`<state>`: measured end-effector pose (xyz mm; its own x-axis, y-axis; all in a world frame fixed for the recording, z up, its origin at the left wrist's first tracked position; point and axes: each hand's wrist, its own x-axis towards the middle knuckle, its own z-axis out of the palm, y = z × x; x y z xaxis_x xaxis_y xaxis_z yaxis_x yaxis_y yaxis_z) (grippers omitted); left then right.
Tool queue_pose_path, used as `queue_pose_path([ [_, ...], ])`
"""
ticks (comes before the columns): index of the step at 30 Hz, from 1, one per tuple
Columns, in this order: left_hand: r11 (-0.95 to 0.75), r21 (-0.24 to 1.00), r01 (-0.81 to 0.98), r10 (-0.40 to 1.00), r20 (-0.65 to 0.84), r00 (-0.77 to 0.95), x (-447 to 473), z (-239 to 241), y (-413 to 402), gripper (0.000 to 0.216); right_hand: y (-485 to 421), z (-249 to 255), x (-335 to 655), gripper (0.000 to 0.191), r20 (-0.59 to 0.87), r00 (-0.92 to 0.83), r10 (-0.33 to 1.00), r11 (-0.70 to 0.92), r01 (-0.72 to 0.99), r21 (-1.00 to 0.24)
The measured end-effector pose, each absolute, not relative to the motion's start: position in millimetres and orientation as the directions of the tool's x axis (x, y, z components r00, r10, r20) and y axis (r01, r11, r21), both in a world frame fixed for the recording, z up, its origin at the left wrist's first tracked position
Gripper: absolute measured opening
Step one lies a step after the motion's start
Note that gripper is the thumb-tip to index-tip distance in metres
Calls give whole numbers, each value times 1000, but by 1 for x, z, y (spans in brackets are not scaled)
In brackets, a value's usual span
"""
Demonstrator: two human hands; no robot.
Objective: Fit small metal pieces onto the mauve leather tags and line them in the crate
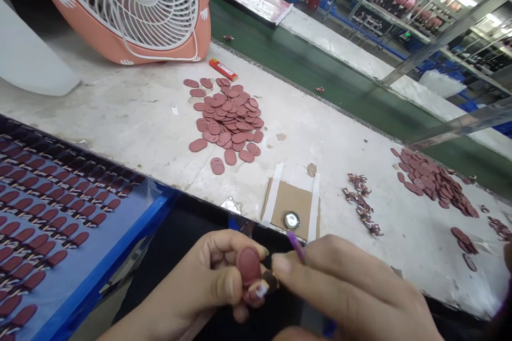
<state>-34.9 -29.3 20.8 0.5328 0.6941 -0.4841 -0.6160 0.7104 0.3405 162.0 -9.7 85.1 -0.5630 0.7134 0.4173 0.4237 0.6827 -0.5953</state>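
My left hand (208, 277) is closed, pinching a small figurine (256, 290) topped by a maroon oval disc (248, 265). The figurine's lower part is brown and pinkish with a white patch, partly hidden by my fingers. My right hand (352, 287) is closed too, its fingertip right at the figurine's side. A thin purple tool (296, 246) sticks up from between its fingers; its kind is hidden. Just beyond my hands, a crimped bottle cap (292, 220) lies on a piece of cardboard (302, 200) taped to the table.
Loose maroon discs (232, 117) form a heap mid-table, with another heap (436, 181) at right. Small brown parts (362, 202) lie between. A blue tray (136, 192) of assembled pieces is at left. A pink fan (140, 5) stands behind; a green conveyor belt (280, 58) runs past.
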Motion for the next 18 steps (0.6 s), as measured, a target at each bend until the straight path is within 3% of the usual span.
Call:
queue_pose_path([
  [2,703,293,-648,699,-452,554,-33,15,-31,25,-7,82,160,42,483,-495,722,683,397,-613],
  [7,717,179,-673,676,-415,609,-31,6,-34,17,-2,83,159,23,344,-522,781,578,393,-715],
  [11,705,171,-689,685,-418,597,-30,6,-37,22,0,79,153,15,348,-503,791,546,324,-773],
  [18,684,194,-704,715,-371,593,-32,9,-38,24,-1,73,142,16,252,-514,820,438,279,-855],
])
